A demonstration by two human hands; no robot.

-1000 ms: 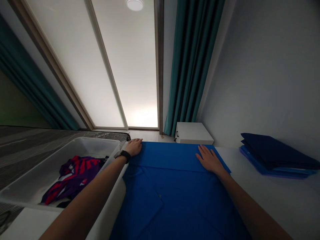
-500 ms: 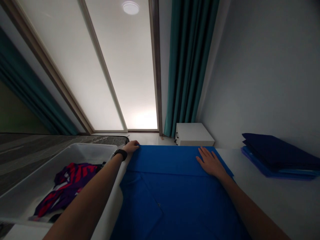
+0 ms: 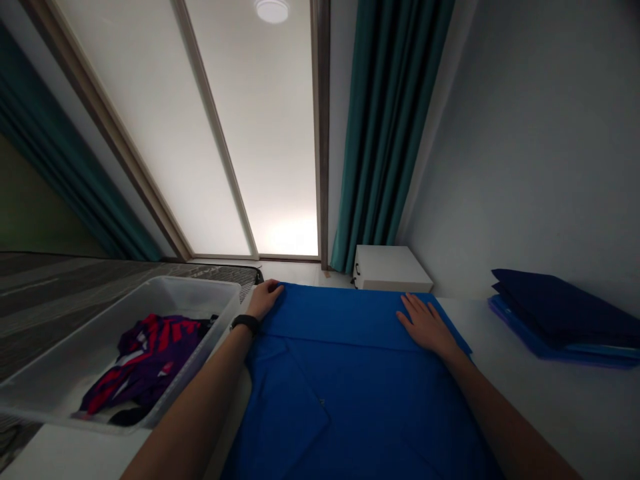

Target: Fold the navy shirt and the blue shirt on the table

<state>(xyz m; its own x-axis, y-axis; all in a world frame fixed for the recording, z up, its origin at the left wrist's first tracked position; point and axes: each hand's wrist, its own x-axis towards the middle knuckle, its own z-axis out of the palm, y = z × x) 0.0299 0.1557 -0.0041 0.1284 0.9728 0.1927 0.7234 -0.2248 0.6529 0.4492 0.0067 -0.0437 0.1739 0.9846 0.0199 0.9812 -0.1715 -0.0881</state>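
Note:
A bright blue garment (image 3: 345, 380) lies spread flat on the white table (image 3: 560, 393) in front of me, its far part folded over towards me. My left hand (image 3: 265, 297), with a dark watch on the wrist, rests on the far left corner of the fold, fingers curled over the cloth's edge. My right hand (image 3: 425, 323) lies flat and open on the fold's right end, fingers spread.
A clear plastic bin (image 3: 55, 373) at the left holds a red, purple and white striped garment (image 3: 145, 357). A stack of folded dark blue cloths (image 3: 560, 313) sits at the right by the wall. A small white cabinet (image 3: 393, 268) and teal curtains stand beyond the table.
Both hands stay on the fold of the blue garment. The left hand has shifted slightly along the far left corner; the view wobbled a little.

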